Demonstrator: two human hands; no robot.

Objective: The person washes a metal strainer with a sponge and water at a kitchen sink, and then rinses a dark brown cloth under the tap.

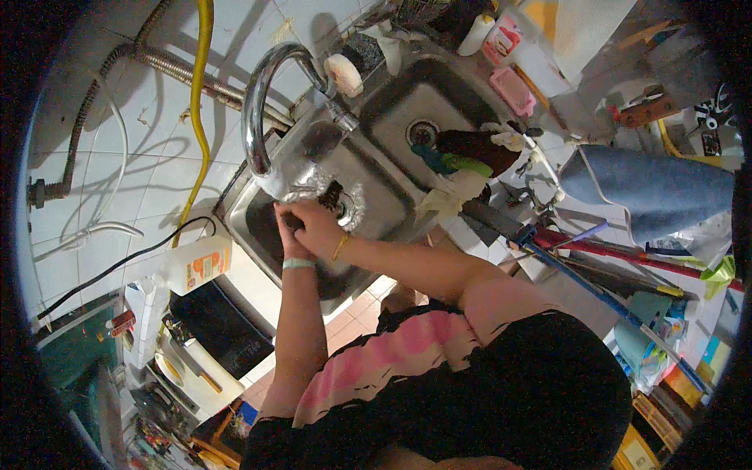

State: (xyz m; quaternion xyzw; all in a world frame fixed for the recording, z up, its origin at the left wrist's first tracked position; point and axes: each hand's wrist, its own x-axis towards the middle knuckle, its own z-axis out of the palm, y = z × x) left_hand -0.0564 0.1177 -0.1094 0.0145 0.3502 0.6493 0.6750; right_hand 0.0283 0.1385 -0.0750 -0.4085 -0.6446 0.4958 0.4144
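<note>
Over the left basin of a steel double sink (384,160), my two hands press against each other near the chrome gooseneck faucet (254,117). My right hand (319,227) folds its fingers over my left hand (289,241), whose fingers are partly covered. A dark gap shows between them; whether anything small lies inside I cannot make out. Water (301,184) falls from the spout just beyond my fingertips and splashes across the basin. By the drain (343,210) sits a dark, blurred shape. A yellow band circles my right wrist and a pale band my left.
Cloths and a green item (470,166) drape over the right basin's near edge. A pink soap dish (513,90) and white bottles (501,39) stand beyond it. Left of the sink is a white jug (200,265). Long poles (603,290) lean at right, near a blue-grey bucket-like container (638,192).
</note>
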